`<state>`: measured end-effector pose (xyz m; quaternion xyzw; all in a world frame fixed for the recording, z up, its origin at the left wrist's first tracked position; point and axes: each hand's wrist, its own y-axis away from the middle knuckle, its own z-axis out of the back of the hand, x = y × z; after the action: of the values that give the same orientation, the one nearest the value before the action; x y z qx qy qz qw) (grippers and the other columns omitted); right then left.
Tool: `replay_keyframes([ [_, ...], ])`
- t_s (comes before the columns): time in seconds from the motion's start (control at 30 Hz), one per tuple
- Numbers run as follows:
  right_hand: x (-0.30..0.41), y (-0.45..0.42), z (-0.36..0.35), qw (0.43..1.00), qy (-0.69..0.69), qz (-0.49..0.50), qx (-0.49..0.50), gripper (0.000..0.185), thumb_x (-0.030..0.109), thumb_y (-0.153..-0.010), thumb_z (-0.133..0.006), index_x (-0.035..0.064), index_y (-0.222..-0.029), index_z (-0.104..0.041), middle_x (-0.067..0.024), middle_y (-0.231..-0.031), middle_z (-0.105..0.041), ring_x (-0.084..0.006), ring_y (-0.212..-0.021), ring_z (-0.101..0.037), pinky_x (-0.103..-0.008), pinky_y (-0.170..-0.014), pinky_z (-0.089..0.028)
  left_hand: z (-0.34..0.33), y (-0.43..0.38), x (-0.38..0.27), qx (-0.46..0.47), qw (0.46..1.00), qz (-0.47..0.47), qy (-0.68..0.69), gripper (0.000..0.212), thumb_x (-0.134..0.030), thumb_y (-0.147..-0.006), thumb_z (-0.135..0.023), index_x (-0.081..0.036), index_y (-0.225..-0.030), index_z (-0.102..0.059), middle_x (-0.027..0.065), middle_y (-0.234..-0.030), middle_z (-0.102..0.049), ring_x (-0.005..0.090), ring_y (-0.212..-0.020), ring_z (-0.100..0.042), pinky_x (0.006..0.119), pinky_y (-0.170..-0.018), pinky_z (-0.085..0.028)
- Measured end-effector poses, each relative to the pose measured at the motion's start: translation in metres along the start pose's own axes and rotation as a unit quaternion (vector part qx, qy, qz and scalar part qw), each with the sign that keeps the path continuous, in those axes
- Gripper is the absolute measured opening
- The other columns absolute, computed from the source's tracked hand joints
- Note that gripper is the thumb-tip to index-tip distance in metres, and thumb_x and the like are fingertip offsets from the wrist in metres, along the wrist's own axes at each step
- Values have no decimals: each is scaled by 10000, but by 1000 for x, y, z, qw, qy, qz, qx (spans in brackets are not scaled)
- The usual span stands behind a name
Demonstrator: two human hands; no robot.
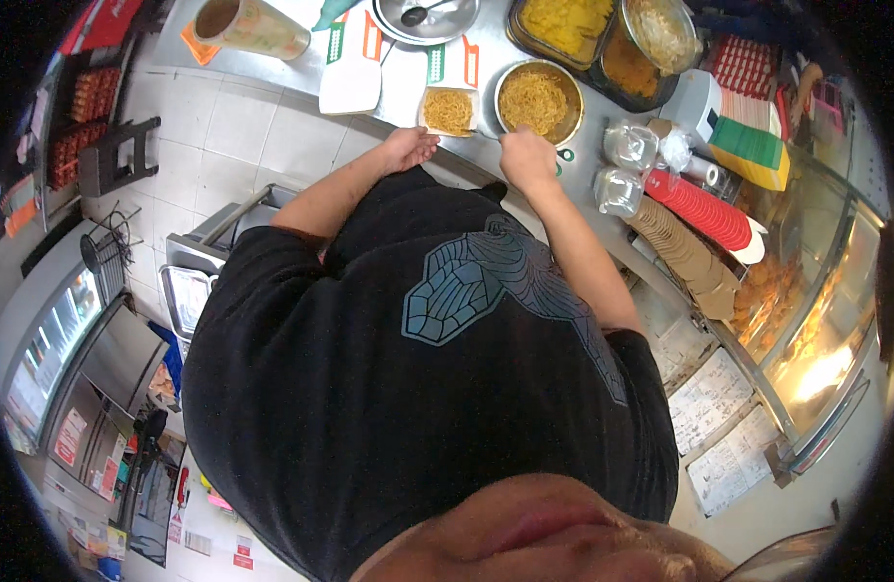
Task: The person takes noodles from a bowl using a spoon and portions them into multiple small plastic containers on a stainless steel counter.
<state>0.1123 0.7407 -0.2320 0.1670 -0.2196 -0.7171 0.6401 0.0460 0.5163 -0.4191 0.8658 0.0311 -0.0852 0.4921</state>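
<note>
Before me on a steel counter stands an open paper takeaway box [448, 110] with noodles in it. My left hand [411, 148] is at the box's near left corner, its fingertips against the edge and the other fingers curled loosely. My right hand [528, 158] grips the handle of a utensil [485, 134], whose far end reaches the noodles at the box's near right corner; its tip is hidden, so its kind is unclear. Just beyond the right hand sits a round metal bowl of noodles [538, 102]. A second open takeaway box [350, 86] is left of the first.
Green-handled scissors [564, 161] lie right of my right hand. Behind are a metal bowl with a ladle [427, 18] and a tray of yellow food [565, 29]. A tall cup-like container [252, 28] stands left. Stacked red cartons [701, 207] and a glass food display [803, 269] are at right.
</note>
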Motion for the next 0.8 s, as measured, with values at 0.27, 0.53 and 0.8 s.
replay_keyframes([
  [0.27,25,-32,0,998,34,34,-33,198,125,-870,-583,76,-946,-760,-170,-1038,-683,-328,-883,-724,-451,-715,-589,-3,-6,4,-36,973,-61,-218,247,-171,-1005,-451,33,-1001,-590,93,-888,-656,175,-702,-623,301,-617,-512],
  [0.53,11,-3,14,995,-56,-26,-72,317,111,-864,-557,171,-1123,-730,-199,-1036,-645,-394,-868,-686,-494,-764,-565,-1,-21,-5,-76,940,-84,-321,316,-200,-972,-506,91,-1047,-604,128,-895,-663,213,-723,-673,329,-660,-557],
  [0.8,-49,8,-51,880,-417,-148,-175,281,189,-925,-588,96,-1148,-731,-217,-1019,-725,-343,-991,-698,-405,-873,-529,-6,-20,-25,-86,706,-177,-680,389,-203,-920,-423,72,-840,-686,214,-803,-721,311,-754,-725,420,-774,-558],
])
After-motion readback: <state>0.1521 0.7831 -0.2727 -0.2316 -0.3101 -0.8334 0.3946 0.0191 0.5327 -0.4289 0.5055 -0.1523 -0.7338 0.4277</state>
